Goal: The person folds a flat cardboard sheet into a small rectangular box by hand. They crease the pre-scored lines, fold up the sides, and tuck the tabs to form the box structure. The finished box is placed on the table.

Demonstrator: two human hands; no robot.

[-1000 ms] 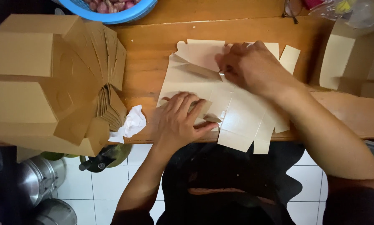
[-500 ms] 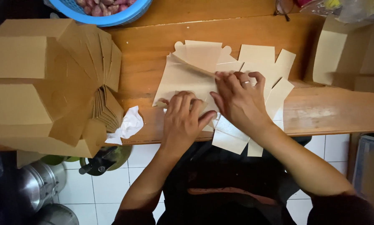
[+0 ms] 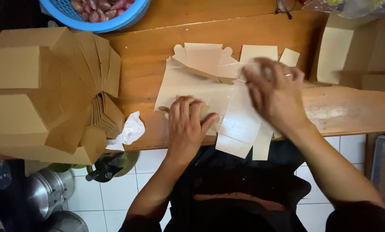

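1. Basically flat: left hand [image 3: 187, 126] spread, pressing the unfolded cardboard box blank [image 3: 209, 92] onto the wooden table [image 3: 149, 51].
2. Right hand [image 3: 275, 92] blurred, fingers loosely open, on the blank's right panels, grasping nothing.

Room and obstacles around the flat box blank

Bare wooden table [image 3: 158, 47] is left far of the cardboard blank [image 3: 209, 92]. The left is blocked by stacked folded boxes [image 3: 51, 94] and crumpled tissue [image 3: 130, 131], the right by an open carton [image 3: 355, 51], the far-left by a blue basket [image 3: 93, 17].

box stack [image 3: 46, 90] left of flat carton [image 3: 201, 81]
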